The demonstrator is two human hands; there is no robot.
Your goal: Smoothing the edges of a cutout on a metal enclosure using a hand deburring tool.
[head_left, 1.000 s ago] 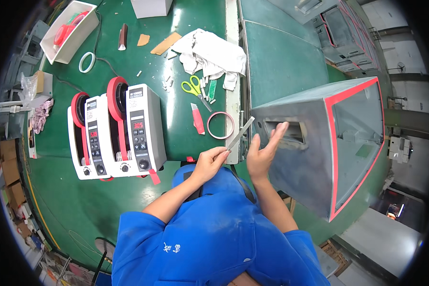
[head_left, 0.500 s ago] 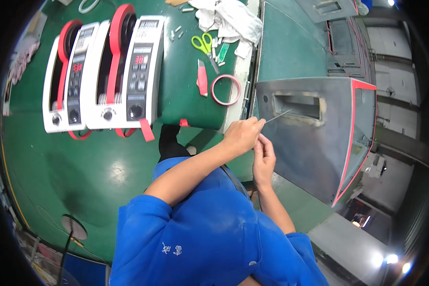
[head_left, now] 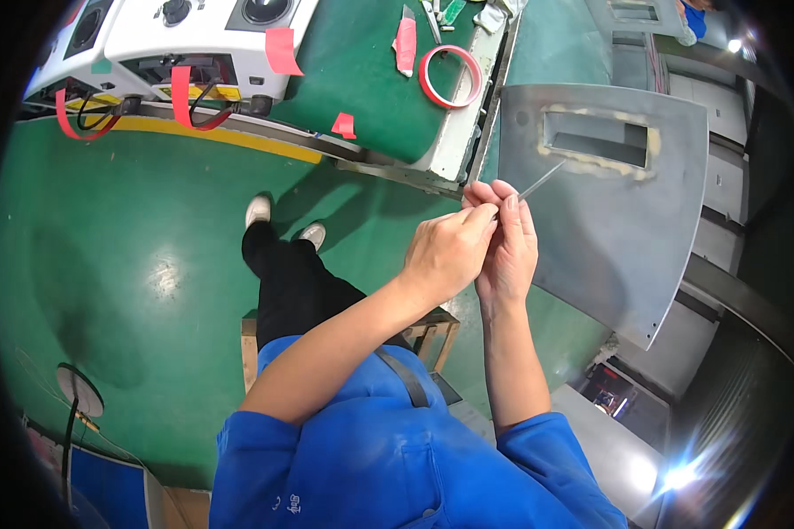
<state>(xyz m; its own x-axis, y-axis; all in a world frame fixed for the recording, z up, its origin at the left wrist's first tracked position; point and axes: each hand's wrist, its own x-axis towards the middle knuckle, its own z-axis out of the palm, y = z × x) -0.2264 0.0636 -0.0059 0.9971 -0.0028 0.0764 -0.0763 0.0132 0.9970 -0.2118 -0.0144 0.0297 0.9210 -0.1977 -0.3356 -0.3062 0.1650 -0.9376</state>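
Observation:
My left hand [head_left: 448, 251] is closed on the rear end of a thin metal rod [head_left: 543, 179]. Beside it, my right hand [head_left: 508, 251] has its fingers curled around the same rod, near where it leaves the hands. The rod slants up to the right, its tip in front of a grey metal panel [head_left: 604, 234]. A rectangular opening [head_left: 598, 139] is cut in that panel, with beige filler smeared around its rim. The tip appears just below the opening's lower edge; I cannot tell whether it touches.
On the green bench [head_left: 366, 115] lie a red tape roll [head_left: 427, 78], a pink-wrapped blade [head_left: 405, 42] and a cut tape piece [head_left: 344, 125]. White tape dispensers [head_left: 212, 40] stand at upper left. A wooden stool [head_left: 441, 339] is beneath me; a round-headed stand [head_left: 79, 390] is at lower left.
My view has shifted, so bench and dispensers sit higher. My right hand has come up against the left and onto the rod. The rod's tip has moved from inside the opening's outline to below it.

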